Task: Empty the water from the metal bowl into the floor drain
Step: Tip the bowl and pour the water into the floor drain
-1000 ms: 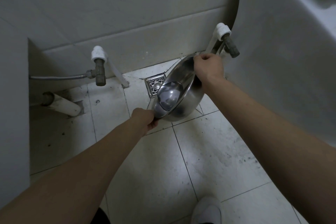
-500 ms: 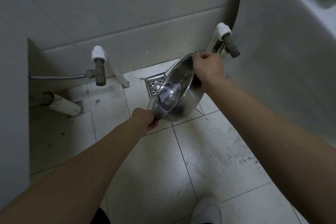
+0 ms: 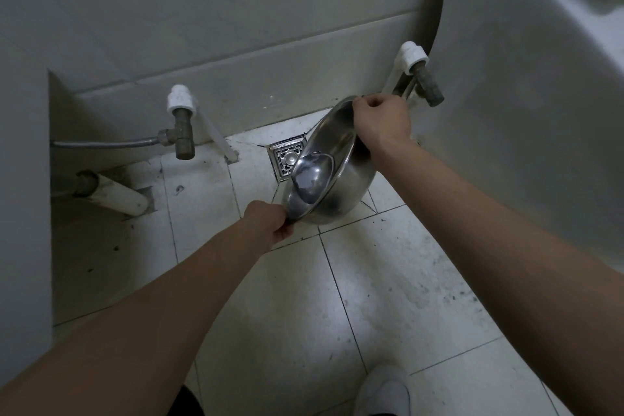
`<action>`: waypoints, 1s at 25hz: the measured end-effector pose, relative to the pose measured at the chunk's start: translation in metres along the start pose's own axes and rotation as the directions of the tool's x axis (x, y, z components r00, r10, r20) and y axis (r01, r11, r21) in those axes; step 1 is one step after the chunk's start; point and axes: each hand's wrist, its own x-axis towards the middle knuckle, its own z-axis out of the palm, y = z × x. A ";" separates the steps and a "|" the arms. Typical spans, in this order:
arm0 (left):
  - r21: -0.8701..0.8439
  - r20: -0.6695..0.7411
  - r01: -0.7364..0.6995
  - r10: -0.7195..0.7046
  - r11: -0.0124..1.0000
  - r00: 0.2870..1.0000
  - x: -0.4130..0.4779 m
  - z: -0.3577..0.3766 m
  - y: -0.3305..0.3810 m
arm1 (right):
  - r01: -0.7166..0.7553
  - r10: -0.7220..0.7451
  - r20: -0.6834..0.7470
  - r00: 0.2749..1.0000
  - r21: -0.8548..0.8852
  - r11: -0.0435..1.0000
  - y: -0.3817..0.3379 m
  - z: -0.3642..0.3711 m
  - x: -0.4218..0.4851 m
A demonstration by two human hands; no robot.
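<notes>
Metal bowl [image 3: 332,172] held steeply tilted, mouth turned toward the left side, between two grips on opposite rim edges. Left hand [image 3: 270,221] pinches the near, low rim edge, fingers curled shut over the lip; right hand [image 3: 380,121] clamps the far, high rim edge, knuckles up. Bowl hangs above the floor, not touching it. Floor drain [image 3: 287,155] sits just beyond the left grip, partly hidden behind the bowl's rim. Whether water is pouring, cannot tell; the inside shows only reflections.

Handling guess: thin steel, rigid, light once emptied, rim likely wet and slick, so a full wrap over the lip beats a fingertip pinch. Rim is the only sensible hold.

Both forearms stretched forward and down, right wrist bent and raised over the left. A white shoe [image 3: 383,392] stands on the tiles well behind both grips.
</notes>
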 end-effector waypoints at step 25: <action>-0.195 0.065 0.044 -0.032 0.980 0.997 -0.004 0.004 0.006 | 0.098 -0.095 0.031 0.995 -0.093 0.991 -0.015 -0.006 -0.012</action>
